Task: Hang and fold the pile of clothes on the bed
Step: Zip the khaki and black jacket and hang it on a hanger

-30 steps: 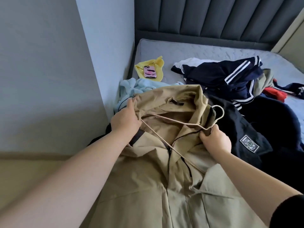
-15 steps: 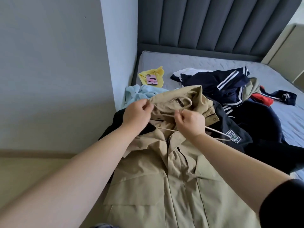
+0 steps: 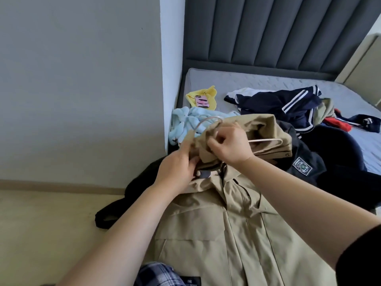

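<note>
A khaki jacket (image 3: 233, 230) lies front-up across the near end of the bed, its hood bunched at the top. A thin beige hanger (image 3: 266, 139) runs through the collar; its hook curves out on the left over the blue fleece, and one arm pokes out to the right. My left hand (image 3: 177, 170) grips the collar fabric on the left side. My right hand (image 3: 228, 145) pinches the collar and the hanger's neck just above it. The rest of the pile, dark garments, lies beyond on the right.
A navy striped jacket (image 3: 284, 106), a black jacket with a badge (image 3: 303, 168), a red piece (image 3: 338, 122), a light blue fleece (image 3: 185, 122) and a phone on yellow cloth (image 3: 203, 100) lie on the grey mattress (image 3: 237, 81). A wall corner (image 3: 171, 79) stands left.
Both hands came together at the collar and shifted left. The hanger hook, earlier on the right of the hood, now sticks out on the left side.
</note>
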### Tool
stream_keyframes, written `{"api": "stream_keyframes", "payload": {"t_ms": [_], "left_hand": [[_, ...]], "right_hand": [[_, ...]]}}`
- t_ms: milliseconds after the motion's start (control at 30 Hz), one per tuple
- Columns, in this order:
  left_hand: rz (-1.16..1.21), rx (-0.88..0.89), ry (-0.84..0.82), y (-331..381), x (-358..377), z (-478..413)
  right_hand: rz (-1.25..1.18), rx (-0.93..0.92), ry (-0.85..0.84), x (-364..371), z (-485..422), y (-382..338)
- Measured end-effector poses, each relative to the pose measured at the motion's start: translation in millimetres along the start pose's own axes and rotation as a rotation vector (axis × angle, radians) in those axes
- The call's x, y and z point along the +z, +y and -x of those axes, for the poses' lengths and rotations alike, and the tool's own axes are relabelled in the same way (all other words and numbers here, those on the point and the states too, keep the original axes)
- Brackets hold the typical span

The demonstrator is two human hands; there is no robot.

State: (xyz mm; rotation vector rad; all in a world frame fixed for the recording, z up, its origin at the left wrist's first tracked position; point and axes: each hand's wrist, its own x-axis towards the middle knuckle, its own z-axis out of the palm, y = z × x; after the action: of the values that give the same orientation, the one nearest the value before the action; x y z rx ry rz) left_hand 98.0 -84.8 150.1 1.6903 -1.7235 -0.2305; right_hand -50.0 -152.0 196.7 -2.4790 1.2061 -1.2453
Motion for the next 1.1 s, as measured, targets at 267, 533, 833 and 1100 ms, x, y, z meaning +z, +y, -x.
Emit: {"api": "stream_keyframes", "payload": {"t_ms": [267,533,833,1100], "left_hand": [[0.24,-0.368,-0.012,-42,16,17],[0.34,-0.576,0.025,-88,32,36],[0.09,-0.529,0.179,-99,21,27],[-0.093,-0.47,0.206,-100,16,30]], "right_hand": [[0.208,0.092,-0.055,34,-2,-1],[0.323,0.846,0.264,-2,31,72],[0.225,1.058,0.099,-31,5,89],[0.159,0.846,0.241,-35,-29,39]]}}
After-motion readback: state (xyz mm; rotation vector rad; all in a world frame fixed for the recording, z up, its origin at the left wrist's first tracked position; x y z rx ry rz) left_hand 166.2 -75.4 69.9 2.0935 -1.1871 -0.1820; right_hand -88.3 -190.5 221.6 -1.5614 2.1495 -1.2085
